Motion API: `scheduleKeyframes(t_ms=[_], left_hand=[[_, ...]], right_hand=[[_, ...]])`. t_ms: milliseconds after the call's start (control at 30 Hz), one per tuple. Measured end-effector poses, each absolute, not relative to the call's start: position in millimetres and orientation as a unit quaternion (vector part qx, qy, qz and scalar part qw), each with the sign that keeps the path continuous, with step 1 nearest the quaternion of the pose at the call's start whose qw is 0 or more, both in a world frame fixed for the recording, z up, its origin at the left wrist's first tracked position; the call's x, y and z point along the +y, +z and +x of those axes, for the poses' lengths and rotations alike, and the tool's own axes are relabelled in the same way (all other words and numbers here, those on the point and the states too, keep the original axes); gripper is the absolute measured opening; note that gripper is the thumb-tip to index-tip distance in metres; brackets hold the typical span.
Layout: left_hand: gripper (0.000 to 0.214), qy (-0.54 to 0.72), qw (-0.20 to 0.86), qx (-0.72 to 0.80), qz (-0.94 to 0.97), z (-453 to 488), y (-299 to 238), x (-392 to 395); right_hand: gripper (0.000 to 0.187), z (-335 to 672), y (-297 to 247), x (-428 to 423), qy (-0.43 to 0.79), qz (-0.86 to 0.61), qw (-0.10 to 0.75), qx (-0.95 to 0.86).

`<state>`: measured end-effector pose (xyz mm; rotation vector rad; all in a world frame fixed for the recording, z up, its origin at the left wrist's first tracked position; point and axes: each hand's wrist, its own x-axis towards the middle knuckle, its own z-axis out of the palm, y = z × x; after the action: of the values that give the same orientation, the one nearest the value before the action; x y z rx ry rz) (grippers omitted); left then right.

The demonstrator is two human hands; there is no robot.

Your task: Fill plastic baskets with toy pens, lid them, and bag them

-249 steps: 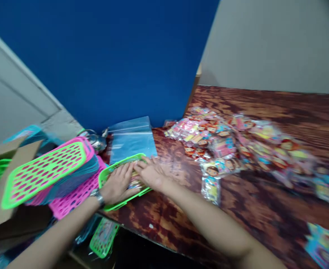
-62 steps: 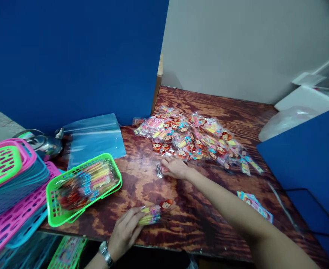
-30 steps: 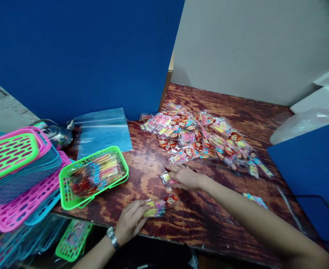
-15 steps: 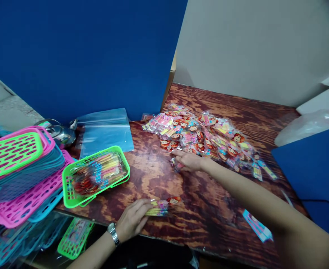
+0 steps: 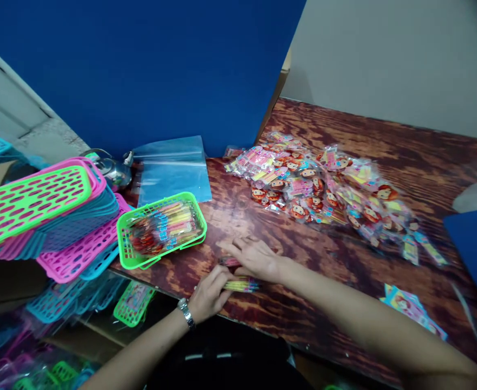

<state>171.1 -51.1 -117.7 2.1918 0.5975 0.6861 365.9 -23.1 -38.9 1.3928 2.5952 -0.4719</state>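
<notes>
My left hand [image 5: 211, 292] pinches a small stack of colourful packets [image 5: 242, 284] at the near edge of the wooden table [image 5: 344, 271]. Just behind it, my right hand [image 5: 253, 258] lies with fingers stretched over another packet [image 5: 229, 261], pressing it flat beside the stack. A green basket [image 5: 127, 253] filled with the same packets stands to the left of both hands. A large heap of packets [image 5: 323, 189] with cartoon faces spreads across the middle of the table.
Stacked pink, blue and green baskets [image 5: 47, 216] sit at the left. Clear plastic bags [image 5: 172, 168] lie against the blue partition [image 5: 161, 70]. A few loose packets [image 5: 411, 306] lie at the right. More baskets [image 5: 135, 303] are below the table's edge.
My right hand has come back from the heap with a packet and now rests next to my left hand's stack. The view has shifted left.
</notes>
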Motion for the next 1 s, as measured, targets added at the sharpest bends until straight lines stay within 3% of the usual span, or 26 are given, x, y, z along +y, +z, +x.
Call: scheduleKeyframes(t_ms=[67, 233, 300, 567, 833, 1000], left_hand=[[0.025, 0.275, 0.367, 0.231, 0.858, 171.1, -117.2, -52.1], [0.027, 0.285, 0.331, 0.229, 0.870, 169.4, -119.7, -54.1], [0.028, 0.279, 0.320, 0.230, 0.876, 168.3, -120.6, -55.5], [0.031, 0.284, 0.260, 0.276, 0.881, 166.2, -123.1, -65.3], [0.028, 0.305, 0.212, 0.298, 0.879, 165.0, -125.4, -69.7], [0.033, 0.319, 0.207, 0.296, 0.876, 163.9, -123.4, -70.3]], right_hand=[[0.079, 375.0, -40.8, -27.4, -0.183, 0.496, 0.080, 0.845], [0.042, 392.9, -42.4, -36.3, -0.226, 0.530, 0.083, 0.813], [0.038, 394.3, -45.0, -42.1, -0.245, 0.515, 0.051, 0.820], [0.040, 402.4, -55.3, -58.6, -0.301, 0.487, -0.047, 0.819], [0.029, 400.8, -51.5, -59.9, -0.348, 0.494, -0.094, 0.791], [0.040, 403.8, -47.2, -57.7, -0.404, 0.506, -0.104, 0.755]])
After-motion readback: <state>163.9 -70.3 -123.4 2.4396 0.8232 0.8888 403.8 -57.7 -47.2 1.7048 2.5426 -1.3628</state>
